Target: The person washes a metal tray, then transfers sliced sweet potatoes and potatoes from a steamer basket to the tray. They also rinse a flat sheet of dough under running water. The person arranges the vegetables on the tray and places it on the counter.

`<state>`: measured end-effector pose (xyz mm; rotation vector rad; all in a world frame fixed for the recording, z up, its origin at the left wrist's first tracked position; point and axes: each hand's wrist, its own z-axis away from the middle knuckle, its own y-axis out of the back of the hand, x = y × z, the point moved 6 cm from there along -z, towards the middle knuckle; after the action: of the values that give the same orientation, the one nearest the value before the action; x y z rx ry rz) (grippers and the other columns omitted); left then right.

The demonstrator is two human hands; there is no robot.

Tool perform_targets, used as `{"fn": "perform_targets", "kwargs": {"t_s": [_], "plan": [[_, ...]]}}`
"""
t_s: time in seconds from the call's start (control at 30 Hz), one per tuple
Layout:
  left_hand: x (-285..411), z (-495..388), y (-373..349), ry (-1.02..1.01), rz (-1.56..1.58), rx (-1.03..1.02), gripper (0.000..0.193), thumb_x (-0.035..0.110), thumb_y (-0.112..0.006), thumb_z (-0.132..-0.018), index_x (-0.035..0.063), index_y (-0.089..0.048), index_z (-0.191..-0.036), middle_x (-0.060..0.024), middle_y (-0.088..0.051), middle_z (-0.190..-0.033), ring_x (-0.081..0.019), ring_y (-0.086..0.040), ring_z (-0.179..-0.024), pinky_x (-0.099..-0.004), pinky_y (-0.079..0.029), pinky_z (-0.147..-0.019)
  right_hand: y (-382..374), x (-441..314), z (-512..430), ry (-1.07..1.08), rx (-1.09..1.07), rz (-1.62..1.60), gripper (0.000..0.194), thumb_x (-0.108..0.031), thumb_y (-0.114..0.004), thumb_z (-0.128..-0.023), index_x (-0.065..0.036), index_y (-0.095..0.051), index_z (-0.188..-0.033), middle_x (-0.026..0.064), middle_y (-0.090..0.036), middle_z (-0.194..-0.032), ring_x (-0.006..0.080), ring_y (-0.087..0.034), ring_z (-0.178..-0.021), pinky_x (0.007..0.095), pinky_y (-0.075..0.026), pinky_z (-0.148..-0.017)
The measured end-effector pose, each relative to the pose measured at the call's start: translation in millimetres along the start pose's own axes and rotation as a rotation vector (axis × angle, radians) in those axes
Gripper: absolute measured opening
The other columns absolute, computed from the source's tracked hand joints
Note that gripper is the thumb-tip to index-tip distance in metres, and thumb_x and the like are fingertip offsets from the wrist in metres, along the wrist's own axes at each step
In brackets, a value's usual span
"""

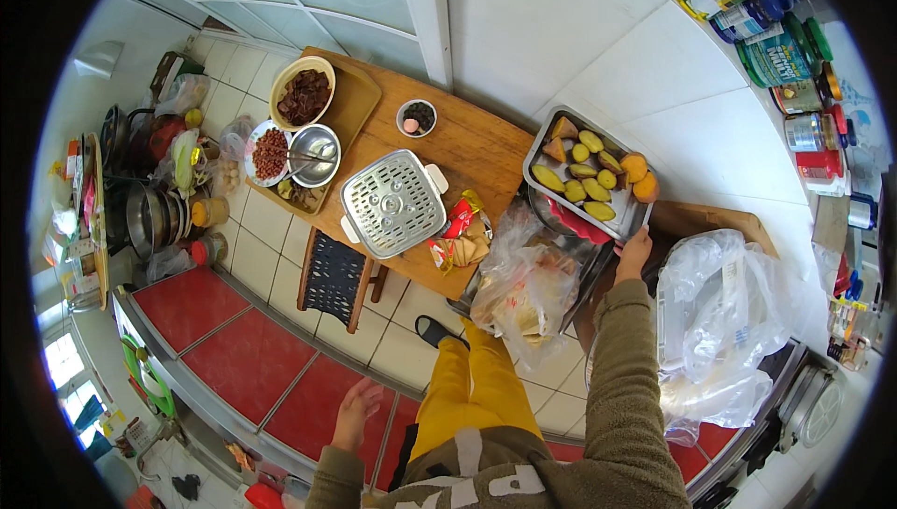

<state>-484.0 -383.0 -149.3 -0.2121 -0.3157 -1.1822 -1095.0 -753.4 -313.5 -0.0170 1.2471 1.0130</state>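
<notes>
My right hand (634, 254) grips the near right corner of a rectangular metal tray (608, 232). Cut potatoes or sweet potatoes (581, 171) lie on the tray, some yellow-green inside; a few orange pieces (636, 167) sit on its right side. Beneath the tray, a red scalloped rim (576, 221) and part of a metal pan show; the rest is hidden. My left hand (359, 411) hangs in the air with its fingers apart, holding nothing, in front of the red cabinet doors (301, 418).
A wooden table (483, 151) carries a perforated steel steamer tray (394, 204), torn food packets (462, 235), a small cup (416, 118) and a brown serving tray (361, 99) with bowls. Filled plastic bags (525, 292) crowd its right end. A low woven stool (336, 277) stands in front.
</notes>
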Motion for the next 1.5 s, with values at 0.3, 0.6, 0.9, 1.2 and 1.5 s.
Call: {"fn": "perform_targets", "kwargs": {"t_s": [0.3,0.6,0.9,1.2,1.5], "plan": [[-27.3,11.8,2.5,-0.015,0.148,0.055,0.047,0.02,-0.047,-0.097,0.0023,-0.048,-0.14,-0.0087,-0.065,-0.122,-0.0175,-0.06,-0.112,-0.0329,-0.046,-0.097,57.8,19.7,216.1,0.428,-0.281,0.103,0.017,-0.019,-0.048,-0.103,-0.003,-0.051,-0.099,0.0047,-0.051,-0.082,0.0146,-0.048,-0.071,0.0292,-0.043,-0.067],[-62.8,13.3,-24.2,0.08,0.099,-0.055,0.043,0.014,-0.048,-0.097,0.0054,-0.05,-0.139,-0.0083,-0.066,-0.119,-0.0179,-0.061,-0.11,-0.0318,-0.046,-0.096,7.0,116.7,269.9,0.816,-0.828,1.072,0.025,-0.006,-0.051,-0.091,-0.004,-0.065,-0.112,0.019,-0.066,-0.111,0.0324,-0.063,-0.107,0.0489,-0.049,-0.091],[-94.2,-18.7,-109.6,0.01,-0.026,-0.306,0.046,0.011,-0.052,-0.098,0.0023,-0.046,-0.142,-0.011,-0.063,-0.124,-0.0193,-0.058,-0.115,-0.0323,-0.045,-0.099,3.6,202.9,256.3,1.52,-1.068,1.894,0.017,-0.017,-0.051,-0.091,-0.008,-0.06,-0.103,0.0111,-0.06,-0.102,0.0305,-0.059,-0.098,0.0483,-0.048,-0.087],[-79.4,-67.6,-270.6,-0.191,-0.431,-0.371,0.049,0.024,-0.065,-0.094,-0.0003,-0.049,-0.134,-0.015,-0.06,-0.121,-0.0219,-0.06,-0.107,-0.0355,-0.049,-0.09,5.5,111.3,273.7,1.042,-1.198,1.299,0.024,-0.01,-0.067,-0.08,-0.005,-0.061,-0.103,0.0138,-0.058,-0.107,0.0333,-0.057,-0.107,0.0442,-0.049,-0.088],[-51.7,-93.9,-298.8,-0.126,0.239,-0.355,0.026,0.028,-0.051,-0.103,0.0033,-0.058,-0.109,-0.0051,-0.065,-0.092,-0.0191,-0.06,-0.094,-0.0321,-0.045,-0.088,16.0,47.1,239.9,1.062,-0.735,1.241,0.062,-0.015,-0.061,-0.084,-0.014,-0.047,-0.144,0.019,-0.042,-0.147,0.0407,-0.038,-0.136,0.0567,-0.029,-0.112]]}}
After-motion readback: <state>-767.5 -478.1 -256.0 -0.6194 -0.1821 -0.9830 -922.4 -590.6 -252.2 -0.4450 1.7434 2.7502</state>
